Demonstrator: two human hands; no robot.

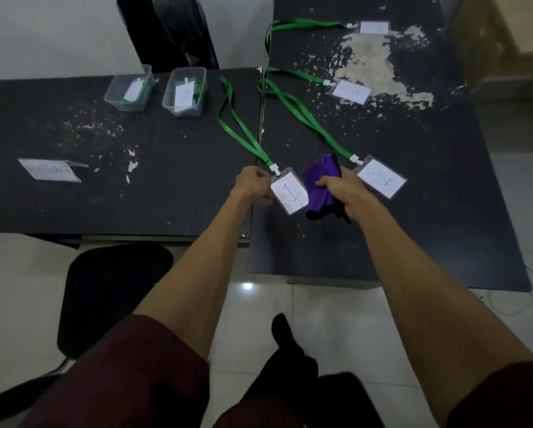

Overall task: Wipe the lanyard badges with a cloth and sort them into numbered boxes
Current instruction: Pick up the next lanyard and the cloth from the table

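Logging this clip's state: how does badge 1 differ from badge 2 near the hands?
Badge 1 is pinched at its edge by the left hand; badge 2 lies untouched on the table, right of the right hand. Badge 1 sits beside the purple cloth that the right hand grips; badge 2 is on that hand's far side. Both are white cards in clear sleeves on green lanyards.

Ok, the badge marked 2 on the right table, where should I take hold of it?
Make the white clip atop the badge marked 2 your grip, pinching from above. The badge lies flat on the table, so its edges look hard to catch; the clip likely stands proud.
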